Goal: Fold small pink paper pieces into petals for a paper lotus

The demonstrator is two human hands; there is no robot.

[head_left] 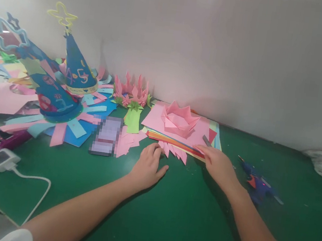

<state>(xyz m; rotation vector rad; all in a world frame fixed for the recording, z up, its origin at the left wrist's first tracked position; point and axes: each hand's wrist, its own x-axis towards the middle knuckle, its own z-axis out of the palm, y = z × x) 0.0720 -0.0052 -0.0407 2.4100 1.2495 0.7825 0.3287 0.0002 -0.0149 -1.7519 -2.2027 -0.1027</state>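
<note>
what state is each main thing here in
stack: edges uneven
pink crown: folded, on the stack
left hand: thumb spread, fingers bent
right hand: at the stack's edge
spiky crown: points up
yellow-topped hat: standing
glue gun: lying down, light on
phone: lying flat, blurred
white adapter: cable attached

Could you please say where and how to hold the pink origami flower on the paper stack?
I'd pinch the pink origami flower lightly by its near wall, below the pointed tips, coming from the front right: its top is open, and the right hand lies on that side.
</note>
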